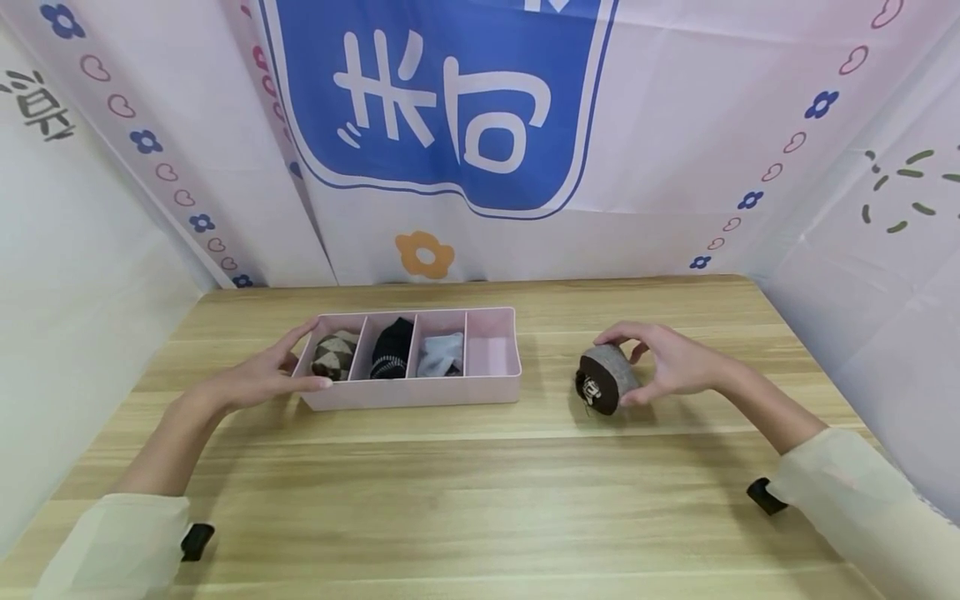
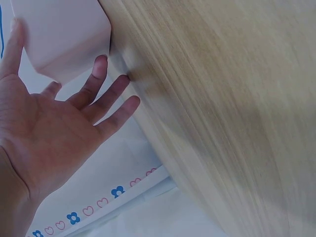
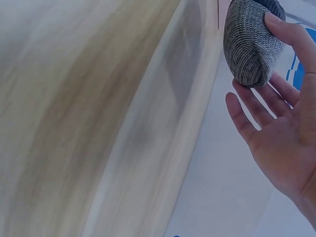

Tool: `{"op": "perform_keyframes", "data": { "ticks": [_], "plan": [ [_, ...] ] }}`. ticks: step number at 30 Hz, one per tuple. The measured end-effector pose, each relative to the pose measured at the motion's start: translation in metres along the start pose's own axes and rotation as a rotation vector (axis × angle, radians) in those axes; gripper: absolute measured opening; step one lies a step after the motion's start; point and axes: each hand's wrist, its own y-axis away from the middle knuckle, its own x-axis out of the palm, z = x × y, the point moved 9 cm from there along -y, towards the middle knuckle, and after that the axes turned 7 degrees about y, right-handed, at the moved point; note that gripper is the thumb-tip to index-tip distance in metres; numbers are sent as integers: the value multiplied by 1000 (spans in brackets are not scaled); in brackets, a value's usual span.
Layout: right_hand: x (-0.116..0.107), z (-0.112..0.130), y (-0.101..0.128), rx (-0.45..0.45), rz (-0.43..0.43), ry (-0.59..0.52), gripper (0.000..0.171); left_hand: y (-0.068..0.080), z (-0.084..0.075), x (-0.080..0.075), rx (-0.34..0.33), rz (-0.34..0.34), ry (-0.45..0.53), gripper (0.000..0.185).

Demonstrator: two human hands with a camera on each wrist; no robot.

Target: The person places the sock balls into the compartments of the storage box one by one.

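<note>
A pink divided storage box [image 1: 420, 394] lies across the back half of the table. My left hand [image 1: 255, 380] holds its left end, thumb on the front wall and a finger at the back corner; the left wrist view shows the other fingers spread beside the box end [image 2: 69, 39]. Three compartments hold a checkered rolled sock [image 1: 334, 354], a black sock [image 1: 392, 350] and a light grey-blue sock [image 1: 441, 354]; the rightmost bears nothing. Right of the box, my right hand [image 1: 667, 362] pinches a rolled grey and brown sock [image 1: 606, 379] between thumb and fingers, its ribbed grey side [image 3: 252, 47] facing the wrist camera.
The wooden table [image 1: 450, 500] runs back to a printed cloth [image 1: 660, 217] hanging behind it. White cloth walls [image 1: 97, 242] close in the left and right sides. A black band piece [image 1: 197, 542] shows by the left sleeve, another [image 1: 767, 497] by the right.
</note>
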Motion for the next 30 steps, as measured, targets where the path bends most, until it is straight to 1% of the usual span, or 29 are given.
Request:
{"op": "perform_keyframes", "data": {
  "ticks": [5,10,18,24,30],
  "plan": [
    [-2,0,-10,-1,-16,11,75,0,1,-1,-4,-4,-7,109],
    [-4,3,-21,4,-25,-1,73,-1,3,-2,-5,-9,-18,109],
    [-5,15,-37,-31,-36,-12,75,-3,3,-5,21,-44,-77,107],
    [-10,22,-51,-46,-56,-38,78,-4,-1,-9,46,-69,-114,106],
    [-12,30,-67,-37,-67,-60,76,-4,-2,-14,34,-75,-98,103]
  ]
}}
